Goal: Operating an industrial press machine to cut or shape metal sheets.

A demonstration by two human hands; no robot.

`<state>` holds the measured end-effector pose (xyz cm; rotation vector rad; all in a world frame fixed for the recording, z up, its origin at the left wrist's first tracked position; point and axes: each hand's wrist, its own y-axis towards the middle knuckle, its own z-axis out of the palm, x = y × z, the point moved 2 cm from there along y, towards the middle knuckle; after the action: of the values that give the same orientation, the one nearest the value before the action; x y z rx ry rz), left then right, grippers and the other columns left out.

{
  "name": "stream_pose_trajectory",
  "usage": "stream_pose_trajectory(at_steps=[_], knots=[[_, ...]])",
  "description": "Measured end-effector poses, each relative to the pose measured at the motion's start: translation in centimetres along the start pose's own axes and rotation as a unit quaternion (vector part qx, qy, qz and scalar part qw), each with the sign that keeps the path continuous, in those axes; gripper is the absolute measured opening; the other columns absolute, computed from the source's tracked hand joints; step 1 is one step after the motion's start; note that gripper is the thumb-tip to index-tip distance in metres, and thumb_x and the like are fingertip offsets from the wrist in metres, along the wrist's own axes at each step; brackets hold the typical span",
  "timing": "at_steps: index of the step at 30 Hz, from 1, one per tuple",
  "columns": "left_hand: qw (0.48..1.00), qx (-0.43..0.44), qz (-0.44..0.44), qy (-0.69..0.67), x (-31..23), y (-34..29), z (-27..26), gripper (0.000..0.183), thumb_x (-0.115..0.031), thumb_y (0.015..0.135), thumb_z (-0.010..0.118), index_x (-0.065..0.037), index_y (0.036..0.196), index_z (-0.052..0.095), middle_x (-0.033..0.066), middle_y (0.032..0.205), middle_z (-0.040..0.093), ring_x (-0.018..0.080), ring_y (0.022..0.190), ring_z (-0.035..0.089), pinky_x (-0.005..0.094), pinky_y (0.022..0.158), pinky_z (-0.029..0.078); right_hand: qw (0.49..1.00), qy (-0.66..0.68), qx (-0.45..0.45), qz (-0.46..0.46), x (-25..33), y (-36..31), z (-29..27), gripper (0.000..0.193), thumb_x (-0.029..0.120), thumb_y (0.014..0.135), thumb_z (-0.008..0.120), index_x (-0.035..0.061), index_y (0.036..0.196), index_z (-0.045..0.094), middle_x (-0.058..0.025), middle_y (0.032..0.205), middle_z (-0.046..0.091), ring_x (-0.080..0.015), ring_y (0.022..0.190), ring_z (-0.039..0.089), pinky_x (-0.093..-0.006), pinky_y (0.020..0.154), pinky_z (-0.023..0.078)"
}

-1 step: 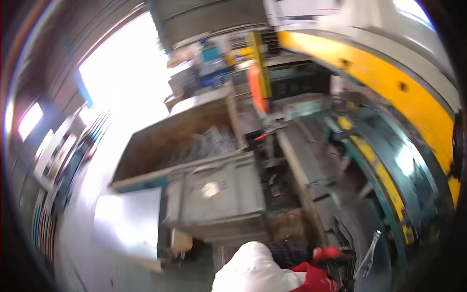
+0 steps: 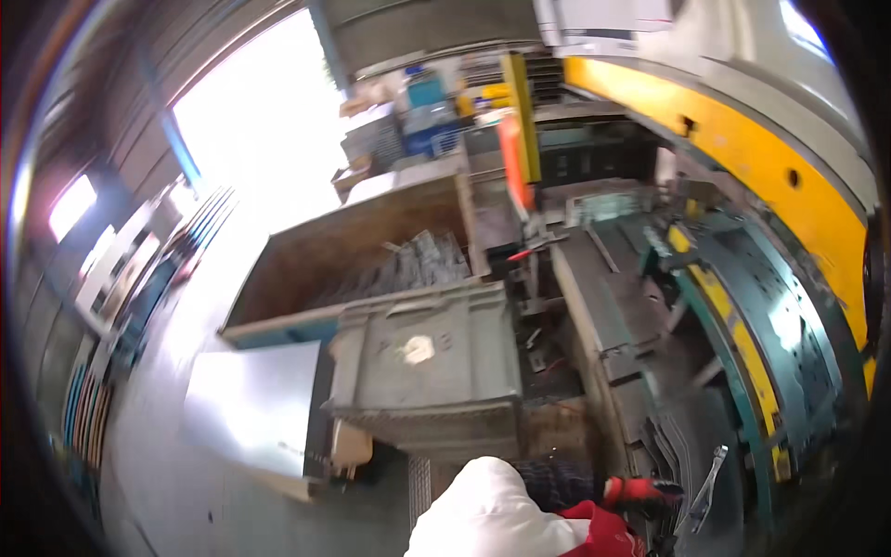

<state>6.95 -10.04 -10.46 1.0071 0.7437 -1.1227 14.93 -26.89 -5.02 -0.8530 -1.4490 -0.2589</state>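
Machine with yellow beam [image 2: 742, 135] along right side. Open bin [image 2: 348, 215], metal pieces [image 2: 422, 263] heaped inside. Grey lidded crate [image 2: 478, 339] against bin's near side; bright flat sheet [image 2: 255, 395] to its left. Left hand [image 2: 642, 490], red-and-black glove, beside dark metal strips [image 2: 664, 447]; finger opening and any hold: cannot tell. Silver wrench [image 2: 712, 478] just right of it, tilted.

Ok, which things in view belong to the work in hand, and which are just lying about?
Probably in use, being nearest the red-gloved hand:
wrench-like tool
dark strips

Apparently just lying about, away from it:
shiny panel
grey box
metal pieces
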Motion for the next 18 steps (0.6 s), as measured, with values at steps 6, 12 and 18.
stream_pose_trajectory(at_steps=[6, 12, 18], knots=[[0.971, -0.159, -0.012, 0.176, -4.8, -1.0, 0.0, 0.038, -0.01, 0.074, 0.055, -0.003, 0.11, 0.046, 0.0078, 0.097, 0.055, 0.0166, 0.088, 0.052, 0.0255, 0.077, 0.04, 0.997, -0.04, 0.062, -0.001, 0.5, 1.3, 3.1, 0.058, 0.007, 0.064, 0.066, -0.0005, 0.115, 0.04, -0.011, 0.109, 0.048, -0.0188, 0.101, 0.044, -0.0291, 0.087, 0.034], [0.964, -0.225, -0.096, -0.109, -8.1, -3.3, -1.1, 0.028, -0.013, 0.078, 0.054, -0.002, 0.103, 0.051, 0.0065, 0.095, 0.055, 0.012, 0.091, 0.05, 0.025, 0.075, 0.042, 0.995, -0.05, 0.09, 0.01, 0.6, 0.8, 1.7, 0.057, 0.006, 0.064, 0.065, -0.0007, 0.115, 0.04, -0.0109, 0.109, 0.048, -0.0189, 0.101, 0.044, -0.0289, 0.087, 0.035], [0.964, -0.198, -0.084, -0.159, -4.7, -0.8, -2.1, 0.034, -0.012, 0.077, 0.055, -0.002, 0.109, 0.045, 0.0048, 0.099, 0.052, 0.0098, 0.089, 0.048, 0.0235, 0.076, 0.041, 0.988, 0.131, 0.067, -0.042, 12.5, 1.0, 1.0, 0.031, 0.008, 0.074, 0.054, 0.0024, 0.104, 0.046, -0.0002, 0.072, 0.051, -0.0045, 0.055, 0.047, -0.017, 0.048, 0.039]])
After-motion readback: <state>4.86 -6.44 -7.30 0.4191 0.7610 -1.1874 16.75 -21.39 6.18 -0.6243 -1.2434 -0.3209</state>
